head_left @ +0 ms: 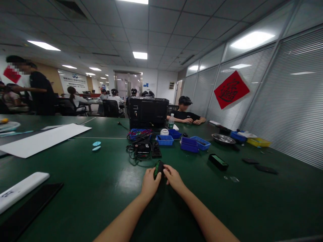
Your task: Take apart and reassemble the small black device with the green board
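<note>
My left hand (150,184) is closed around a small black case with a green circuit board (158,167), holding it tilted up above the green table. The thumb lies along its near side. My right hand (173,177) is at the right edge of that case, thumb and forefinger pinched against it and the other fingers curled below. Whether a tiny part sits between those fingertips is too small to tell. To the right lies a similar black case (218,162) with green inside, and near it a small clear piece (234,179).
Beyond my hands are tangled black cables (137,148), blue bins (165,139), a bottle (171,121) and a large black box (148,112). A metal bowl (223,139) and yellow tray (258,142) stand right. White board (47,139) lies left. A co-worker (185,112) sits across the table.
</note>
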A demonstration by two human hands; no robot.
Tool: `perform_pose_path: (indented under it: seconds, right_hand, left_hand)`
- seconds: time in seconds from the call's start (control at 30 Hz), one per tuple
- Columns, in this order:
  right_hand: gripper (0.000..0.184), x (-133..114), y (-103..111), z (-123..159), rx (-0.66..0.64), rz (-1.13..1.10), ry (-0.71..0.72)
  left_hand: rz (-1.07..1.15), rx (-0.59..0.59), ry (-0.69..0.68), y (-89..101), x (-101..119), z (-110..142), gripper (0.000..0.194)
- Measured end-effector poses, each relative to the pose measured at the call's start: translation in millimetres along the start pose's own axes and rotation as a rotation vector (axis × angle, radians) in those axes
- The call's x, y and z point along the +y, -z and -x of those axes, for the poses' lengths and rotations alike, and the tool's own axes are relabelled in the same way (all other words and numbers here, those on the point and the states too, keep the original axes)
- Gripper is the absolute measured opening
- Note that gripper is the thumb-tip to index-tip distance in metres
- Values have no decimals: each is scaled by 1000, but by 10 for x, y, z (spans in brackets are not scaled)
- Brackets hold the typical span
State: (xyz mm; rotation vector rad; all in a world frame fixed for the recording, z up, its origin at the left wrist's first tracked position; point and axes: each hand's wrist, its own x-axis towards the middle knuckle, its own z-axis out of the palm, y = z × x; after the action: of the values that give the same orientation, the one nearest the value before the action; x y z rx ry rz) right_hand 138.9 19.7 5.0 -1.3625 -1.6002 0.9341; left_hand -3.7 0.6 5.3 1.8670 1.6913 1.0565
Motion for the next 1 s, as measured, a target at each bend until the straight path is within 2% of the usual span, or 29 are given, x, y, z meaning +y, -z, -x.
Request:
perform_pose_path:
  seconds: [0.17, 0.3, 0.43, 0.53, 0.67, 0.83, 0.93, 1.0]
  right_hand:
    - [46, 62, -35, -26, -24, -47, 21]
    - [50, 30, -62, -5, -11, -16, 64]
    - [53, -57, -82, 74, 44, 198, 236]
    - [57, -114, -105, 142, 54, 353, 358]
    - [63, -184, -154, 225, 76, 483, 508]
    - [62, -228, -199, 271, 39, 501, 653]
    - [61, -218, -186, 259, 41, 465, 642]
    - [61, -210, -176, 251, 42, 438, 625]
  left_hand:
    - [-111, 36, 26, 36, 12, 0, 40]
    - [14, 13, 62, 26, -47, -48, 49]
    - [90, -31, 79, 2, -96, -73, 52]
    - [138, -37, 67, 14, -101, -79, 47]
    - [183, -39, 156, 55, -72, -90, 44]
    - [-16, -42, 122, 93, -3, -80, 41]
    - [-203, -16, 91, 133, -8, -70, 41]
    - [-242, 2, 91, 162, -38, -77, 39]
